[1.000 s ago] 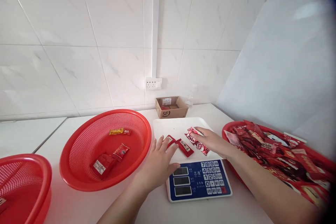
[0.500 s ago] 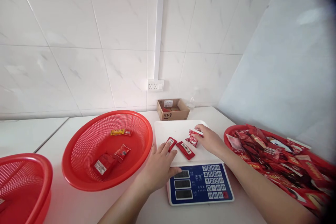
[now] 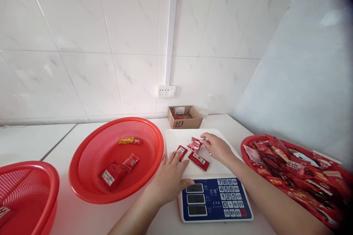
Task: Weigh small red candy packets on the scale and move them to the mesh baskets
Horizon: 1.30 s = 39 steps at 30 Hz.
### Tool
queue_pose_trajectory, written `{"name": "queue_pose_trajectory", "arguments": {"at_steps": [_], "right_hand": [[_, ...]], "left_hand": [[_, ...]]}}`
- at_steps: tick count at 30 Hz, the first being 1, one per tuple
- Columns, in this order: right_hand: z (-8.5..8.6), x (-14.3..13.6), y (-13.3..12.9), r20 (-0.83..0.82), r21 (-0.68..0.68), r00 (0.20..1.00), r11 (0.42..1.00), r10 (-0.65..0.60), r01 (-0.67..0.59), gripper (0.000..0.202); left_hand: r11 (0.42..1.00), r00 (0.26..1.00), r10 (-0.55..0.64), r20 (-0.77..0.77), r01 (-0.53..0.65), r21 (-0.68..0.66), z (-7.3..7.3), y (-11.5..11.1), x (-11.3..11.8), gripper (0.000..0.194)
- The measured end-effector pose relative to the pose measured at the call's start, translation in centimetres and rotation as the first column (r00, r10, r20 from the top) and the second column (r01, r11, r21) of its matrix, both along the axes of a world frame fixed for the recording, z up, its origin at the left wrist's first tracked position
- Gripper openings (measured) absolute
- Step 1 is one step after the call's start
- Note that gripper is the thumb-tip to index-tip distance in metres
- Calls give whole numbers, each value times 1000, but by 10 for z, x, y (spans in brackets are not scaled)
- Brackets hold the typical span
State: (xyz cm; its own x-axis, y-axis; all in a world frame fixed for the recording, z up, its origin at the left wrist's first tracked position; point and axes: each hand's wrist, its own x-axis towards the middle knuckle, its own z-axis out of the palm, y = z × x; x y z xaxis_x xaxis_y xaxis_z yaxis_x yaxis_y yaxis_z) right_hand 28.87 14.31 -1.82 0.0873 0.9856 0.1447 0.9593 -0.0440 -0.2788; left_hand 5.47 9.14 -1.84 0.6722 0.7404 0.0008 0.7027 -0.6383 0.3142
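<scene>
My right hand (image 3: 217,147) is over the white pan (image 3: 176,134) of a weighing scale, fingers pinched on a thin white-edged packet (image 3: 206,141) seen nearly edge-on. Just left of those fingertips lies a red-and-white patterned packet (image 3: 195,144). Fingers spread, my left hand (image 3: 171,180) rests at the pan's left edge, with its thumb by the blue display panel (image 3: 213,200). Its fingertips are close to a small red packet (image 3: 181,152) with a white label; whether they touch is unclear. Another red packet (image 3: 199,161) lies between both hands.
At left, a red plastic basket (image 3: 82,154) holds a few packets, with another red basket (image 3: 46,194) beside it. A basket heaped with red packets (image 3: 298,169) stands at right. Behind the scale are a cardboard box (image 3: 189,122) and a clear plastic item (image 3: 204,111).
My right hand has moved a little left across the pan, and its packet has turned edge-on. The patterned packet has shifted left. My left hand stays spread. The view has shifted slightly.
</scene>
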Motion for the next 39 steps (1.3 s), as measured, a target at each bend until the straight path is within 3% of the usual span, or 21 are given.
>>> {"name": "queue_pose_trajectory", "arguments": {"at_steps": [4,8,17,22,31,39], "right_hand": [[11,9,-6,109,9,993,999,36,-37,41],[19,2,-10,260,-62,953,988,156,-145,54],[15,-24,-20,130,-169,883,888,450,-428,51],[22,-18,-34,141,-140,872,882,468,-451,46],[22,-14,-59,67,-260,831,814,552,-520,46],[20,-4,-62,100,-249,881,868,463,-429,55]], "left_hand": [[999,1000,21,1,-21,-33,0,0,0,59],[998,999,48,-10,-48,-36,1,1,2,61],[997,997,71,13,-70,-30,-7,6,5,71],[999,997,52,56,-51,-3,-14,7,4,66],[999,996,-43,73,42,18,-13,8,8,68],[998,996,-40,79,37,46,-12,4,8,63]]}}
